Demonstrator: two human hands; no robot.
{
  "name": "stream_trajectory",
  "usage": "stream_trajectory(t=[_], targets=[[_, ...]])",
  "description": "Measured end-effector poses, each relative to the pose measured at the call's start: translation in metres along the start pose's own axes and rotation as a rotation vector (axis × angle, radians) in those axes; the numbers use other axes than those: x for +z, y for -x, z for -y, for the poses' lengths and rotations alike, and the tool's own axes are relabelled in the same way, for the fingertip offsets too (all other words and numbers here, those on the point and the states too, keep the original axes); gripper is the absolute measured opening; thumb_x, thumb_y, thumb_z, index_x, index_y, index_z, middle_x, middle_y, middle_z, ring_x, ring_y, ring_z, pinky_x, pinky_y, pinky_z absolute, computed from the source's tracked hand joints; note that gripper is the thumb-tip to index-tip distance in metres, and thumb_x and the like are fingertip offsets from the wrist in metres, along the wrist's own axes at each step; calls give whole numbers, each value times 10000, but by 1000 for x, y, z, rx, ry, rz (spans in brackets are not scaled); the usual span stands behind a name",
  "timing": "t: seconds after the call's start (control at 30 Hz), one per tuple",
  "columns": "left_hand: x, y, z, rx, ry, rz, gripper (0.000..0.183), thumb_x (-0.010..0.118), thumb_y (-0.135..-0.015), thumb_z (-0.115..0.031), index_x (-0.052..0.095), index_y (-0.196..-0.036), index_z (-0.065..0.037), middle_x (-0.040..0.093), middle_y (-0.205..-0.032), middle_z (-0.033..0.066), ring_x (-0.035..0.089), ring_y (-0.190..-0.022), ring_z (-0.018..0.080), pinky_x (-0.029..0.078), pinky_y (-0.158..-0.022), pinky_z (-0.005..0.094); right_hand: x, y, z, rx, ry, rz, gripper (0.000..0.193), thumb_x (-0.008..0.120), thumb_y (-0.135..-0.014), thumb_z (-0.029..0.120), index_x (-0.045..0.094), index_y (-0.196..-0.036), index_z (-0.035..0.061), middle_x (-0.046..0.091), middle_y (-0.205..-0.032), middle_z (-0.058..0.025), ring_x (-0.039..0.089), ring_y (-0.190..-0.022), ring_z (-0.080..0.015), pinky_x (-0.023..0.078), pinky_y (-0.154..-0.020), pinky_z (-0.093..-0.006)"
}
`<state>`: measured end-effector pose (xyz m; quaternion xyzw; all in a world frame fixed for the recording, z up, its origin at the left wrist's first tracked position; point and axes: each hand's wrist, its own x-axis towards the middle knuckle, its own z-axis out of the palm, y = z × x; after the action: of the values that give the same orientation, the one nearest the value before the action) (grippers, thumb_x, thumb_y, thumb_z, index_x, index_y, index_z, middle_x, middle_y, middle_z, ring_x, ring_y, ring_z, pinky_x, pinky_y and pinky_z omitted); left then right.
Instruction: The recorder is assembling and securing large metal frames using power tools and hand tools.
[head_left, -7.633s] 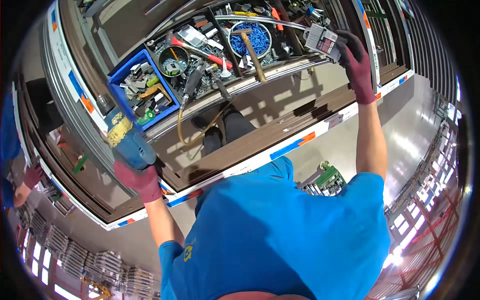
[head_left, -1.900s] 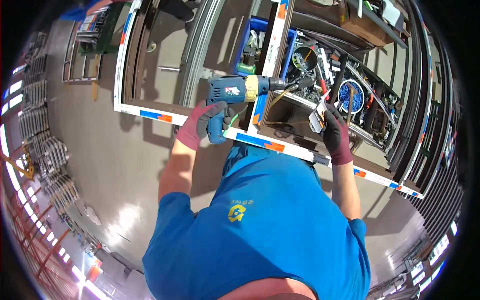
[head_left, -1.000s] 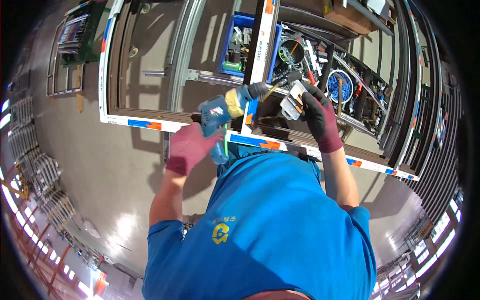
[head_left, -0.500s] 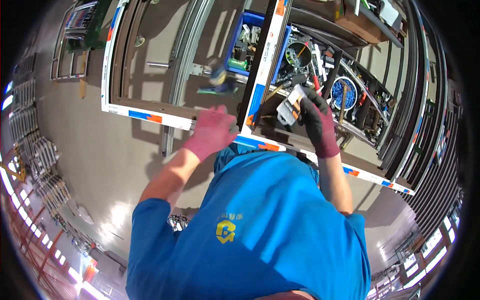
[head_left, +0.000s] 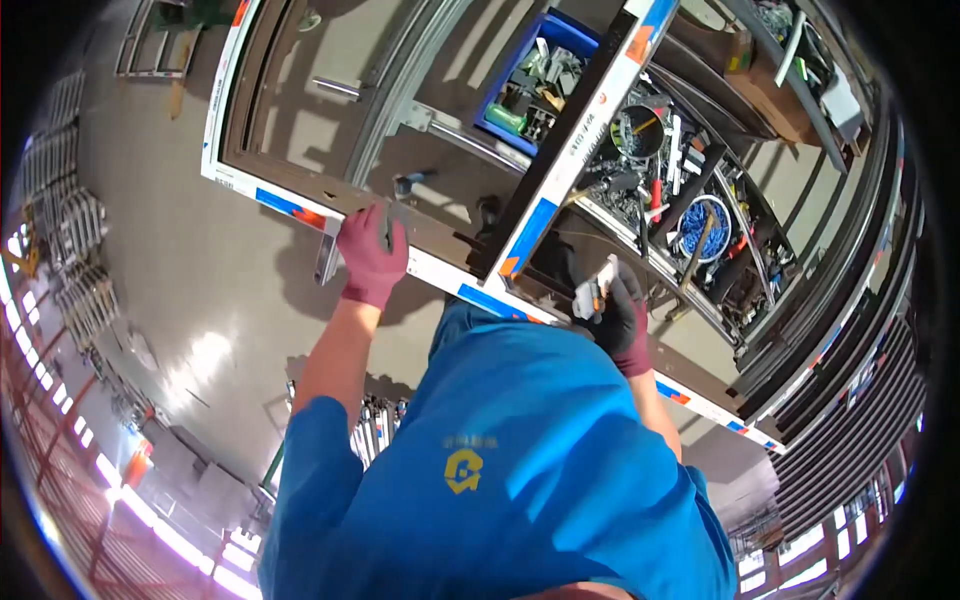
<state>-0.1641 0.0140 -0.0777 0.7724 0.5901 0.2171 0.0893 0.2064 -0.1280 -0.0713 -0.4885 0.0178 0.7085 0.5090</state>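
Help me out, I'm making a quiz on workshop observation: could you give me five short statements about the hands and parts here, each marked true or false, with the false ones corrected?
1. The right hand holds a small plastic case. True.
2. The left hand is bare. False: it is gloved in maroon.
3. Blue fasteners fill a round white tub. True.
4. The hammer is in the left hand. False: it lies across the white tub.
5. The left hand is at the near edge of the brown frame. True.
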Motion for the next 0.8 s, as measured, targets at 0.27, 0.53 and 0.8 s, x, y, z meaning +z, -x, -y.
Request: stream_trajectory(t=[0.27, 0.53, 0.8], targets=[[-2, 2, 0, -68, 40, -2, 243, 733, -815, -245, 701, -983, -72, 718, -905, 150, 673, -823, 390, 534, -783, 463, -19, -5, -20, 66, -64, 115, 380, 596, -1053, 307, 567, -1378, 111, 670, -988, -64, 639, -808, -188, 513, -675, -332], [2, 13, -6, -103, 194, -249, 274, 751, -837, -302, 711, -1017, -100, 723, -941, 106, 693, -864, 321, 538, -838, 441, 40, 29, -14, -124, 234, 98, 424, 547, -1062, 137, 529, -1481, 83, 632, -1331, -118, 664, -1084, -212, 567, -890, -355], [-125, 148, -7, -577, 1366, -69, 415, 727, -920, -95, 621, -1307, 14, 721, -1164, 127, 664, -1147, 187, 503, -979, 307, 203, 65, -118, -304, 588, 190, 271, 653, -1013, 140, 626, -1261, 35, 694, -996, -54, 666, -787, -121, 526, -621, -265]])
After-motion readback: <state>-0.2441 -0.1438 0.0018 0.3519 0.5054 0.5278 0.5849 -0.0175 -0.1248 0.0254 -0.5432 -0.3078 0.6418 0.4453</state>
